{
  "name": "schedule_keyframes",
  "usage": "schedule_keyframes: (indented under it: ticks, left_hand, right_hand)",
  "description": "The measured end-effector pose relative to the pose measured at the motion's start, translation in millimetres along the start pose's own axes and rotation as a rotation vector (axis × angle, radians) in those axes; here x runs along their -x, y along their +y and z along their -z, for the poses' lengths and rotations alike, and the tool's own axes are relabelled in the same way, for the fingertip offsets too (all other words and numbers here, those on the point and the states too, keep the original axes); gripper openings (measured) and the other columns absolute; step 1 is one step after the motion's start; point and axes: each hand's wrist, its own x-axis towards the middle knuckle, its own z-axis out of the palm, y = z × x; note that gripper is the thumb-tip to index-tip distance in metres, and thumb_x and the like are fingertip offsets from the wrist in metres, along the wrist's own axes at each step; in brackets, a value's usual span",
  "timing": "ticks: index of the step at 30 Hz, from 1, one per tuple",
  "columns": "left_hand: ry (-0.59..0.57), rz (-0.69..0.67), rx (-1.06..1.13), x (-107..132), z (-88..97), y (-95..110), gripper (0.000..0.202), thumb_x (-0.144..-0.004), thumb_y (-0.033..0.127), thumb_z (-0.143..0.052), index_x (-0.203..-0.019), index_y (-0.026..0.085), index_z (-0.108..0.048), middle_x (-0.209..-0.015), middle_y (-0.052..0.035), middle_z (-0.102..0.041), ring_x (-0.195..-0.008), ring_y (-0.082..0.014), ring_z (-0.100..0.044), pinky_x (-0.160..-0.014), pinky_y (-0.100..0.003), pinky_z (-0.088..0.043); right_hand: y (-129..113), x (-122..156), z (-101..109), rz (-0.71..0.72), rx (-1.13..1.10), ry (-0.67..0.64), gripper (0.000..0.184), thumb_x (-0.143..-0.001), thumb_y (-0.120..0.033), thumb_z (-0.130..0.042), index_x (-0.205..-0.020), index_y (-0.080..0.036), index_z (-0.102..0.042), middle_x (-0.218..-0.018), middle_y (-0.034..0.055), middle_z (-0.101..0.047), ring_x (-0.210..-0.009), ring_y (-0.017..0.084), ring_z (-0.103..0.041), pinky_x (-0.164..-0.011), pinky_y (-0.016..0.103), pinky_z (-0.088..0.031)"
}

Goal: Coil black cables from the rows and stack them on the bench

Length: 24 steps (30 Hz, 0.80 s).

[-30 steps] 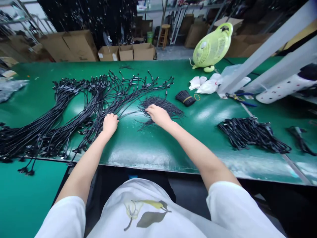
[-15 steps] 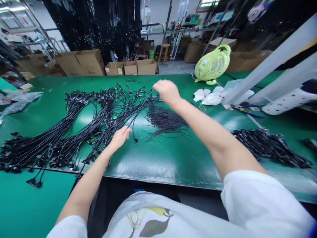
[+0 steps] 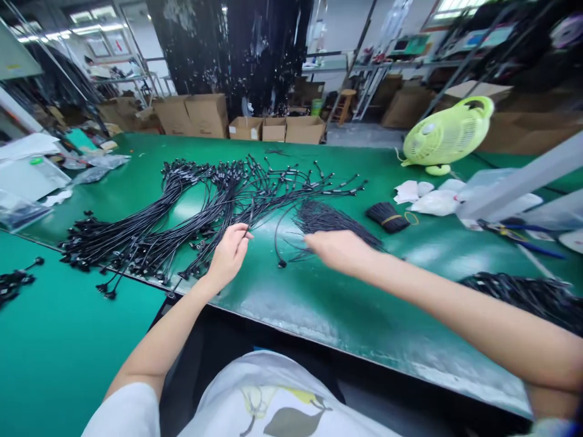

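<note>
A wide spread of black cables [image 3: 191, 206] with end connectors lies across the green table [image 3: 319, 303]. My left hand [image 3: 230, 255] hovers at the spread's near right edge, its fingertips pinched on one black cable [image 3: 249, 220]. My right hand [image 3: 339, 250] is blurred, low over the table just in front of a loose heap of thin black ties [image 3: 330, 220]. A single looped cable [image 3: 277, 240] curls between the two hands, its plug resting on the table. Whether the right fingers hold anything I cannot tell.
A banded bundle of black ties [image 3: 387, 216] and white plastic bags [image 3: 432, 197] lie right of the heap, with a lime green fan [image 3: 444, 136] behind. Another pile of black cables [image 3: 528, 294] sits at the right. Cardboard boxes [image 3: 273, 127] stand beyond the table.
My right hand has come back from the far cable ends down to the tie heap. My left hand rose and pinched a cable. The view swung to the left.
</note>
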Motion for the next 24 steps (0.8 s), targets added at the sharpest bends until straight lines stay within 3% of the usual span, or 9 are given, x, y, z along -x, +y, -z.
schedule_keyframes:
  ticks: [1,3,5,7,10,13,15,19,24]
  left_hand:
    - [-0.099,-0.02,-0.003,5.6,-7.4,5.0,0.019,-0.089,0.027,-0.052,-0.095,0.019,-0.068,-0.113,-0.0094,-0.062,-0.113,-0.021,-0.056,-0.103,-0.032,-0.038]
    - [-0.341,0.04,0.073,18.5,-18.3,13.0,0.02,-0.089,0.027,-0.052,-0.097,0.02,-0.069,-0.09,-0.0052,-0.066,-0.089,-0.0179,-0.062,-0.088,-0.028,-0.045]
    - [-0.513,0.188,0.177,29.6,-20.9,15.9,0.02,-0.088,0.031,-0.056,-0.098,0.019,-0.069,-0.069,-0.0003,-0.06,-0.064,-0.0136,-0.056,-0.07,-0.024,-0.045]
    - [-0.581,0.358,0.337,36.0,-13.8,13.7,0.024,-0.086,0.035,-0.059,-0.095,0.015,-0.07,-0.057,0.0029,-0.05,-0.052,-0.0105,-0.045,-0.06,-0.023,-0.042]
    - [-0.496,0.601,0.746,38.0,10.5,9.0,0.026,-0.087,0.035,-0.06,-0.086,0.011,-0.069,-0.05,0.0078,-0.033,-0.043,-0.0057,-0.031,-0.054,-0.021,-0.041]
    - [-0.185,0.735,1.088,38.4,34.1,12.1,0.019,-0.091,0.025,-0.055,-0.09,0.01,-0.067,-0.054,0.0088,-0.025,-0.041,-0.0023,-0.024,-0.051,-0.015,-0.04]
    - [-0.071,0.768,1.181,39.2,40.5,16.5,0.02,-0.093,0.02,-0.049,-0.096,0.01,-0.066,-0.056,0.0079,-0.026,-0.042,-0.002,-0.027,-0.053,-0.014,-0.042]
    - [-0.127,0.749,1.246,39.8,35.4,17.7,0.022,-0.093,0.02,-0.051,-0.101,0.007,-0.066,-0.058,0.0071,-0.03,-0.045,-0.0021,-0.033,-0.058,-0.015,-0.045]
    - [-0.223,0.659,1.106,39.7,29.3,8.2,0.025,-0.086,0.023,-0.062,-0.104,0.007,-0.068,-0.061,0.0056,-0.037,-0.051,-0.0034,-0.039,-0.063,-0.02,-0.048]
  right_hand:
    - [-22.3,9.0,1.5,0.101,-0.041,0.0,0.016,-0.089,-0.015,-0.047,-0.091,-0.019,-0.062,-0.079,0.0057,-0.066,-0.062,0.016,-0.057,-0.052,0.026,-0.024]
    - [-49.7,18.2,11.1,0.161,-0.06,0.042,0.021,-0.097,-0.024,-0.042,-0.095,-0.018,-0.062,-0.083,0.0062,-0.066,-0.067,0.016,-0.058,-0.052,0.027,-0.021]
    - [-51.2,17.5,21.3,0.098,-0.017,0.107,0.029,-0.099,-0.036,-0.04,-0.095,-0.017,-0.063,-0.088,0.0079,-0.066,-0.074,0.017,-0.059,-0.052,0.027,-0.021]
    - [-33.4,14.5,23.1,0.036,0.02,0.134,0.035,-0.098,-0.045,-0.043,-0.093,-0.017,-0.063,-0.092,0.009,-0.065,-0.081,0.018,-0.06,-0.053,0.027,-0.022]
    - [2.7,15.3,4.8,-0.007,-0.007,0.148,0.033,-0.097,-0.044,-0.045,-0.097,-0.018,-0.065,-0.094,0.008,-0.066,-0.087,0.019,-0.061,-0.056,0.026,-0.03]
    - [27.3,21.0,-26.0,-0.025,-0.153,0.24,0.031,-0.098,-0.037,-0.04,-0.104,-0.02,-0.065,-0.1,0.0068,-0.069,-0.092,0.02,-0.063,-0.067,0.028,-0.042]
    - [34.2,24.8,-43.4,-0.016,-0.257,0.304,0.033,-0.098,-0.036,-0.038,-0.106,-0.02,-0.065,-0.104,0.0069,-0.069,-0.095,0.021,-0.063,-0.076,0.03,-0.046]
    - [33.0,32.1,-55.3,-0.011,-0.331,0.367,0.035,-0.097,-0.039,-0.038,-0.104,-0.02,-0.067,-0.099,0.0087,-0.068,-0.088,0.022,-0.064,-0.076,0.033,-0.048]
    - [24.5,43.1,-43.6,-0.017,-0.333,0.389,0.034,-0.097,-0.038,-0.039,-0.104,-0.019,-0.067,-0.095,0.0083,-0.068,-0.085,0.021,-0.064,-0.074,0.032,-0.048]
